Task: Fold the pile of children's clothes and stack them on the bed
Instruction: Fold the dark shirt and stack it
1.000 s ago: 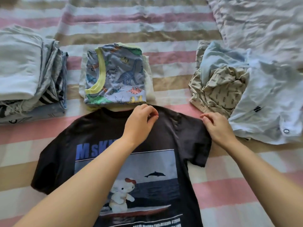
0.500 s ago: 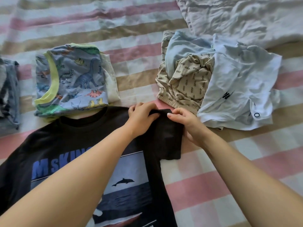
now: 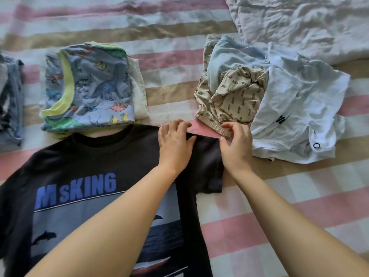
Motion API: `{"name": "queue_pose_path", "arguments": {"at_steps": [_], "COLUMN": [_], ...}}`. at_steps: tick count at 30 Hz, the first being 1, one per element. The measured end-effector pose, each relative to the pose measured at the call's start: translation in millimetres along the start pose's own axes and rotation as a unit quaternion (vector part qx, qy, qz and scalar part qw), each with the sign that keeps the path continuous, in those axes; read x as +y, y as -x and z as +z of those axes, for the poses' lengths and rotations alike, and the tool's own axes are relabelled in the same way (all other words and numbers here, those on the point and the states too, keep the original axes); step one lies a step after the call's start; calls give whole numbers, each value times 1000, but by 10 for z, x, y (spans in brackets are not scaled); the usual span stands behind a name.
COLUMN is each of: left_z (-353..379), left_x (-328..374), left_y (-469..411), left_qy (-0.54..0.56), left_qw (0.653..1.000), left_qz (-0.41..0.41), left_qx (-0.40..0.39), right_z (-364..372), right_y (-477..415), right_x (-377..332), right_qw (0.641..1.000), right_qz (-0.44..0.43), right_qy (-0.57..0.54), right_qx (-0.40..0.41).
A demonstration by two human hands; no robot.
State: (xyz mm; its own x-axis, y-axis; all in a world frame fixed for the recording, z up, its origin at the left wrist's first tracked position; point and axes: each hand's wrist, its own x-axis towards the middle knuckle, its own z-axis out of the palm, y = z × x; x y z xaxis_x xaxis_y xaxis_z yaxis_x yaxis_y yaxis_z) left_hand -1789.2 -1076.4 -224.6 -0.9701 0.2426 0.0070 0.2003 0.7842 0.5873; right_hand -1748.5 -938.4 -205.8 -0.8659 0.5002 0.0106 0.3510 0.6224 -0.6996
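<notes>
A black T-shirt [image 3: 99,156] with a blue "MsKING" print lies flat, front up, on the striped bed sheet [image 3: 171,80]. My left hand [image 3: 174,144] presses flat on its right shoulder, fingers reaching past the shirt's top edge. My right hand [image 3: 236,145] pinches the upper edge of the right sleeve with curled fingers. Beyond the collar sits a folded dinosaur-print top [image 3: 93,86] on a small stack. To the right lies an unfolded pile: beige patterned shorts [image 3: 237,96], a light blue garment [image 3: 229,56] and a white shirt [image 3: 295,108].
Another folded stack [image 3: 11,100] of grey and striped clothes shows at the left edge. A crumpled white duvet [image 3: 299,23] fills the far right corner. Bare sheet lies to the right of the black shirt, below the pile.
Both hands have come together at the shirt's right shoulder and sleeve. The left hand, which gripped the fabric half a second ago, now lies flatter on it.
</notes>
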Motion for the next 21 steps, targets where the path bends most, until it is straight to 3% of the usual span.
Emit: {"name": "queue_pose_path", "arguments": {"at_steps": [4, 8, 13, 21], "left_z": [-289, -733, -1400, -2127], "left_x": [-179, -557, -1266, -2466], "left_y": [227, 483, 949, 1719], "left_qy": [78, 118, 78, 49], "left_qw": [995, 986, 982, 937], "left_qz": [-13, -38, -90, -296], "left_qx": [60, 112, 148, 181], "right_z": [91, 289, 742, 1708], "right_y": [233, 481, 799, 1364], "right_x": [-205, -619, -1184, -2014], "right_qw": [994, 979, 950, 893], "right_qz": [-104, -172, -203, -272], "right_qy": [42, 6, 0, 15], "right_qx": [-4, -106, -239, -358]}}
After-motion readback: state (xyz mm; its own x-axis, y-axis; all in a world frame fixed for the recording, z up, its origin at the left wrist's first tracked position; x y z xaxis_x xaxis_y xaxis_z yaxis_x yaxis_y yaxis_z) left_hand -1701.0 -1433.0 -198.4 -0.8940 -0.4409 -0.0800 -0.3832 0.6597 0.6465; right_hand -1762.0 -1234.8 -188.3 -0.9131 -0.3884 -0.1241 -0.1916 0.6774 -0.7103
